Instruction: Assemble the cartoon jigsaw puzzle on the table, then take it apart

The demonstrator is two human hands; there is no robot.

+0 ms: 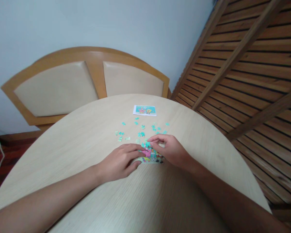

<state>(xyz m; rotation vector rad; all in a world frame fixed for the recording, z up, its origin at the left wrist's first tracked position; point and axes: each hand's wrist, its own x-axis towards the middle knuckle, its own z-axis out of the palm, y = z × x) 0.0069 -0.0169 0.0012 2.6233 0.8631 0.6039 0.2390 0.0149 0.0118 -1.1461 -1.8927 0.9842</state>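
Observation:
A partly assembled jigsaw puzzle (147, 153) with a pink and a yellow cartoon figure lies flat on the table close to me. My left hand (121, 160) rests at its left side, fingers stretched out with the tips on the puzzle's left part. Over the upper right of the puzzle, my right hand (171, 149) has thumb and forefinger pinched around a small teal puzzle piece (147, 144) at the top edge. This hand covers some of the puzzle's right side.
Several loose teal pieces (143, 127) are scattered beyond the puzzle. Behind them lies a printed picture sheet (145, 110) with the same figures. The round wooden table (92, 129) stands before a padded bench (55, 89), with slatted wood (247, 71) to the right.

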